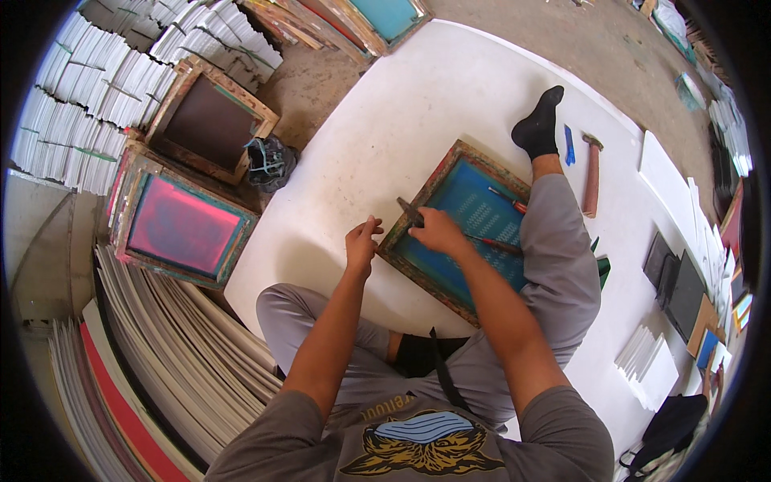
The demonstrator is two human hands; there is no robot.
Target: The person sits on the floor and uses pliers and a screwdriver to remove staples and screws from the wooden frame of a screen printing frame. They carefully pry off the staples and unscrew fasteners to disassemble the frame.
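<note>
While the fingers of the right hand [438, 233] are closed around a dark metal tool [411, 213], its head pointing forward and left, the left hand [361, 243] hangs just beside the near-left corner of a wooden screen frame [428, 283], its fingers bent and drawn together; I cannot tell whether they pinch anything small. The frame lies flat between the person's legs on the white surface [345, 161], its right side partly hidden by the right leg. Within its rim, on the blue mesh, rest a red-handled screwdriver [509, 201] and a second red-handled tool. Beyond the right leg lie a blue slim tool [569, 145] and a hammer [591, 181]. At the surface's left edge slumps a black plastic bag [271, 163], its contents too dark to tell, beside a frame with pink mesh [185, 225].
</note>
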